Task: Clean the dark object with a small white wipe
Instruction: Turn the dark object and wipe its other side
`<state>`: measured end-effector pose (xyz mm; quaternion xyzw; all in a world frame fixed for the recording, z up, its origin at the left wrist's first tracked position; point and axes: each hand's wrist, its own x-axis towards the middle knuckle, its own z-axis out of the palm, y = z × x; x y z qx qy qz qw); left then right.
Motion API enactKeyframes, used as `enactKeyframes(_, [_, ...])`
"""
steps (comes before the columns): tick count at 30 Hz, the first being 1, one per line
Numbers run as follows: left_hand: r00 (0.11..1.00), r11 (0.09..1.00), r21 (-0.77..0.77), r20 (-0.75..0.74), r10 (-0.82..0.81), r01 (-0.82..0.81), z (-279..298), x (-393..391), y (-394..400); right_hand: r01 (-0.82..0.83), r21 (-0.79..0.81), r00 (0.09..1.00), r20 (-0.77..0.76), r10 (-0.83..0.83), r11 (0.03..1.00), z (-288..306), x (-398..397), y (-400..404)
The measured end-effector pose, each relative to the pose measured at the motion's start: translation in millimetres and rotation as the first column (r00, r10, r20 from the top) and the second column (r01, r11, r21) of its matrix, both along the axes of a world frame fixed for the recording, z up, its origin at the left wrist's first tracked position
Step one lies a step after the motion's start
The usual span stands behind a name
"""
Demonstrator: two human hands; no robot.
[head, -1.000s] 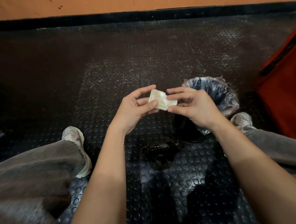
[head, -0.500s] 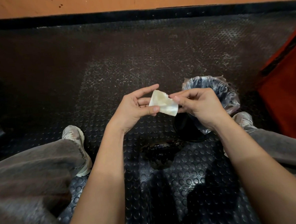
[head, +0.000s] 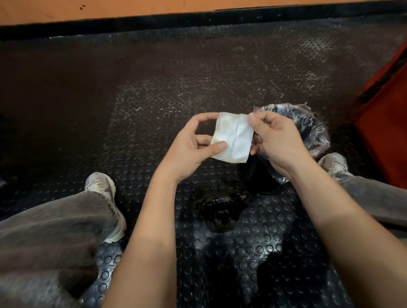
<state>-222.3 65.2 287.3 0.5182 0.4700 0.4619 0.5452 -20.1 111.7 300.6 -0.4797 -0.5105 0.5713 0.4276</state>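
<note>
Studded floor mat carries the dark object near its front edge; above it, left hand and right hand, fingers pinching, have spread the previously folded wipe flat, ready for wiping.

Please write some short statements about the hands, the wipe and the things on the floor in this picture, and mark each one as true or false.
1. Both hands hold the small white creased wipe. True: the left hand pinches its left edge and the right hand its upper right corner.
2. The wipe is pressed on the dark glossy lumpy object on the floor. False: it is held in the air, apart from that object.
3. A round black bin lined with a clear plastic bag stands behind the right hand. True.
4. The wipe is crumpled into a tight ball. False: it is spread nearly flat, with creases.
5. The black rubber floor mat has round raised studs. True.
</note>
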Motion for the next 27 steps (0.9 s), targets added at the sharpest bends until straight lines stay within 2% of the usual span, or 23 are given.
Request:
enactKeyframes(5, [0.999, 0.998, 0.055, -0.023, 0.039, -0.038, 1, 0, 1, 0.018, 0.011, 0.998, -0.057, -0.017, 1.000, 0, 2, 0])
enactKeyframes(8, [0.986, 0.995, 0.090, -0.159, 0.056, -0.042, 0, 0, 1, 0.005, 0.050, 0.999, -0.050, -0.002, 0.999, -3, 4, 1])
enactKeyframes(10, [0.981, 0.995, 0.078, -0.176, 0.077, -0.064, 1, 0, 1, -0.064, 0.086, 0.997, -0.037, 0.067, 0.994, -5, 8, 2])
enactKeyframes(12, [0.986, 0.992, 0.081, -0.128, 0.111, -0.101, 3, 2, 0, -0.173, 0.095, 0.984, -0.011, 0.175, 0.980, -3, 12, 0])
enactKeyframes(14, [0.984, 0.986, 0.089, -0.093, 0.150, -0.142, 6, 3, -1, -0.251, 0.091, 0.965, 0.098, 0.243, 0.964, -3, 15, 1])
enactKeyframes(17, [0.975, 0.982, 0.079, -0.128, 0.179, -0.170, 6, 1, 0, -0.270, 0.117, 0.921, 0.320, 0.221, 0.956, -6, 15, 3])
enactKeyframes(21, [0.959, 0.985, 0.054, -0.224, 0.174, -0.166, 5, -4, 1, -0.254, 0.237, 0.892, 0.433, 0.133, 0.938, -8, 14, 4])
enactKeyframes(24, [0.937, 0.981, 0.084, -0.292, 0.193, -0.176, 2, -7, 2, -0.251, 0.215, 0.913, 0.376, 0.157, 0.944, -10, 15, 4])
enactKeyframes(27, [0.944, 0.990, 0.081, -0.302, 0.136, -0.117, -4, -10, 4, -0.239, 0.150, 0.952, 0.233, 0.200, 0.959, -12, 11, 2])
